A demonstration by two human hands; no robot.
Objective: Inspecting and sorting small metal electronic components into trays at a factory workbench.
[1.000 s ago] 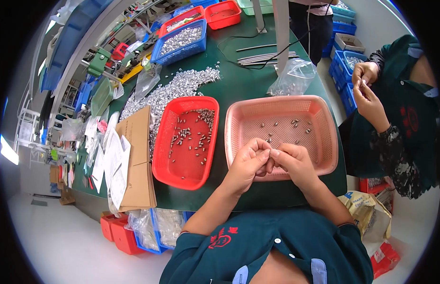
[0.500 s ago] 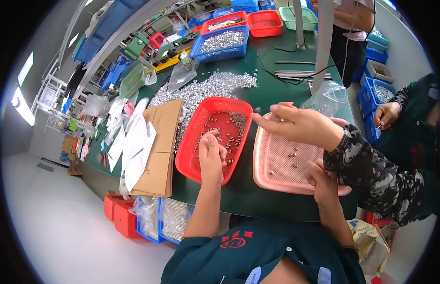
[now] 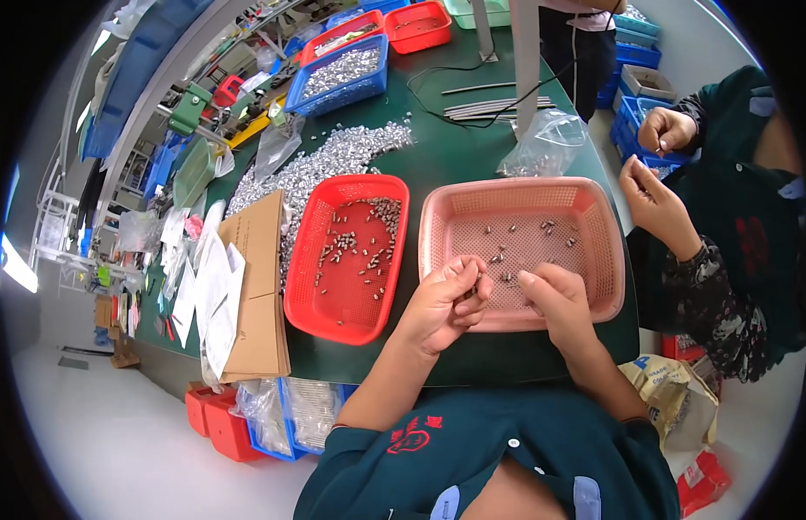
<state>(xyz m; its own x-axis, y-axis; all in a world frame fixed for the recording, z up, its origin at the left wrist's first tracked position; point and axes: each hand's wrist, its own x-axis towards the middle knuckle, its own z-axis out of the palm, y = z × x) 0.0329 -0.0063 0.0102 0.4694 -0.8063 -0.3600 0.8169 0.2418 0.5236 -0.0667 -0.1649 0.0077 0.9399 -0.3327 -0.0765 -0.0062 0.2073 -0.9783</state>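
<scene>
My left hand (image 3: 446, 305) is curled, palm up, over the near left edge of the pink perforated basket (image 3: 607, 251); small metal cylinders show between its fingers. Beside it, above the same basket, my right hand (image 3: 561, 305) has thumb and bent fingers together; whatever they pinch is hidden. Several small metal cylinders (image 3: 549, 227) lie scattered on the pink basket's bottom. To the left stands a red basket (image 3: 309, 303) with many more of these cylinders (image 3: 342, 245), mostly toward its far and right sides.
Beyond the red basket spreads a heap of shiny metal pieces (image 3: 334, 160). Cardboard (image 3: 256, 303) and papers lie left. A clear bag (image 3: 546, 143), metal rods (image 3: 481, 110) and a post (image 3: 526, 69) are behind the pink basket. A co-worker's hands (image 3: 659, 204) are at the right.
My left hand has moved from the red basket to the pink one, near my right hand. The co-worker's arm has drawn back to the right from over the pink basket. The view has shifted.
</scene>
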